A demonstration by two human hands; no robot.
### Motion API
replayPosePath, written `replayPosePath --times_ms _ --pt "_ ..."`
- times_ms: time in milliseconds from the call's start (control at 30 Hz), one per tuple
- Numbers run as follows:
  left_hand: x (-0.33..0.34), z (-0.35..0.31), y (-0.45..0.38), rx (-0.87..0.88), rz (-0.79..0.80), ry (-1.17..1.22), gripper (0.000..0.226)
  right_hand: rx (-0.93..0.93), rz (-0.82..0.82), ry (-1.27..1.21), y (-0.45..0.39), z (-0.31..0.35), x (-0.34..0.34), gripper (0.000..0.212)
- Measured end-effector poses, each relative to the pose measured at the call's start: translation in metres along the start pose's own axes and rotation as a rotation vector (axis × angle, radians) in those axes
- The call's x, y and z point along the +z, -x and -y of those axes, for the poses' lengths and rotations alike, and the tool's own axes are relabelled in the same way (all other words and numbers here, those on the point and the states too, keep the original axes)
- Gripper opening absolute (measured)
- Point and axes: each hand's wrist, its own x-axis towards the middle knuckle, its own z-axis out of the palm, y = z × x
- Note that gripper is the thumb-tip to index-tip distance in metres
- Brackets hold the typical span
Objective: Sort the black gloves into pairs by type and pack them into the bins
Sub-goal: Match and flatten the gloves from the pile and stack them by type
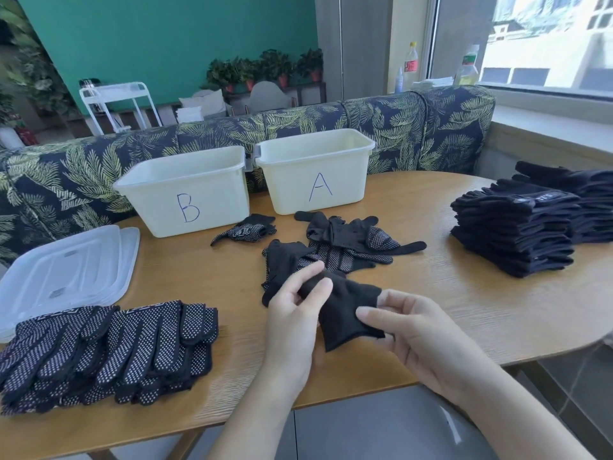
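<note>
1. Left hand (292, 313) and right hand (408, 330) over the near edge of the wooden table (464, 303), both gripping one plain black glove (345, 310).
2. Left fingers (311, 273) curled round the glove's upper end, thumb pressed on top; right thumb and forefinger pinching its lower right edge, remaining right fingers loosely curled beneath.
3. Just beyond the left fingertips: loose heap of gloves (338, 244), some dotted, some plain, touching the held glove's far end.
4. Farther beyond the fingers, two cream bins side by side at the table's back edge: bin B (189, 190) left, bin A (315, 171) right (letters handwritten in blue).
5. Single dotted glove (245, 230) between the bins and the heap.
6. Well left of the left fingers: stack of dotted gloves (109, 350); behind it, clear lids (66, 267).
7. Well right of the right fingers: tall stack of plain gloves (517, 237).
8. Behind the table: leaf-print sofa (398, 124), green wall (166, 44), potted plants (265, 68), window (547, 41) with bottles (411, 61) on the sill.
</note>
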Motion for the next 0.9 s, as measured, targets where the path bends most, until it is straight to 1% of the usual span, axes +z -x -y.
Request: replayPosePath --times_ms 67,133,200,267,333,400,433,500,567,633,700,800,900 --pt "-0.005 0.005 0.0 -0.013 -0.038 -0.009 0.036 0.04 0.013 0.041 0.004 -0.002 -0.002 0.016" --pt "-0.008 0.009 0.002 -0.022 -0.06 -0.029 0.034 0.088 0.015 0.096 0.006 -0.002 -0.003 0.02" --pt "-0.011 0.009 0.006 -0.028 -0.054 -0.07 0.039 0.126 -0.014 0.141 0.008 -0.003 -0.003 0.04" --pt "-0.013 0.008 0.012 -0.035 -0.01 -0.131 0.044 0.106 -0.062 0.154 0.008 -0.003 -0.001 0.062" --pt "-0.016 0.005 0.018 -0.037 0.048 -0.192 0.048 0.069 -0.094 0.157 0.006 -0.003 -0.002 0.07" --pt "-0.018 0.004 0.023 -0.038 0.092 -0.236 0.051 0.041 -0.088 0.198 0.003 -0.003 -0.004 0.065" --pt "-0.018 0.003 0.026 -0.035 0.108 -0.262 0.053 0.032 -0.092 0.245 0.002 -0.004 -0.005 0.059" --pt "-0.019 0.002 0.028 -0.023 0.124 -0.334 0.057 0.006 -0.131 0.38 0.001 -0.007 -0.009 0.042" --pt "-0.02 0.002 0.028 -0.017 0.129 -0.402 0.058 -0.034 -0.183 0.541 0.0 -0.01 -0.013 0.035" --pt "-0.018 0.001 0.028 -0.011 0.123 -0.468 0.06 -0.09 -0.233 0.75 -0.001 -0.01 -0.017 0.035" --pt "-0.015 0.0 0.028 0.053 0.089 -0.608 0.058 -0.15 -0.272 0.921 -0.002 -0.009 -0.02 0.036" --pt "-0.01 -0.004 0.029 0.159 0.042 -0.831 0.051 -0.258 -0.267 1.086 -0.003 -0.01 -0.022 0.033" --pt "-0.01 -0.006 0.025 0.198 0.071 -0.915 0.05 -0.343 -0.26 1.212 -0.009 -0.015 -0.027 0.037"
